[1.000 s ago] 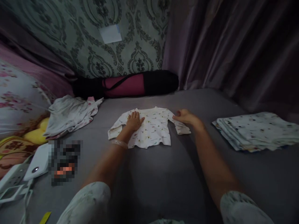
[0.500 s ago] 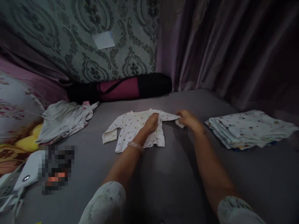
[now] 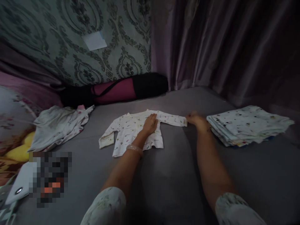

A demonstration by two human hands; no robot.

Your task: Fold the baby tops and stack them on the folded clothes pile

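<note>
A small white baby shirt [image 3: 127, 126] with a tiny print lies spread on the grey bed sheet [image 3: 168, 175]. My left hand [image 3: 150, 124] rests flat on its upper right part, fingers stretched out. At the far end of the right sleeve, my right hand [image 3: 195, 121] pinches the cuff between thumb and fingers; it is slightly blurred. That sleeve is stretched straight out to the right. The left sleeve angles downward, its cuff lying on the sheet.
A stack of folded printed clothes [image 3: 248, 125] lies right of my right hand. Rumpled light clothes [image 3: 58, 125] are at the left. A black and magenta long bag [image 3: 114, 90] runs along the wall. A white device [image 3: 22, 181] sits lower left beside a pixelated patch.
My right hand has moved right, drawing the sleeve out straight; its previously folded end is now unfolded. My left hand stays on the shirt. The view has shifted slightly.
</note>
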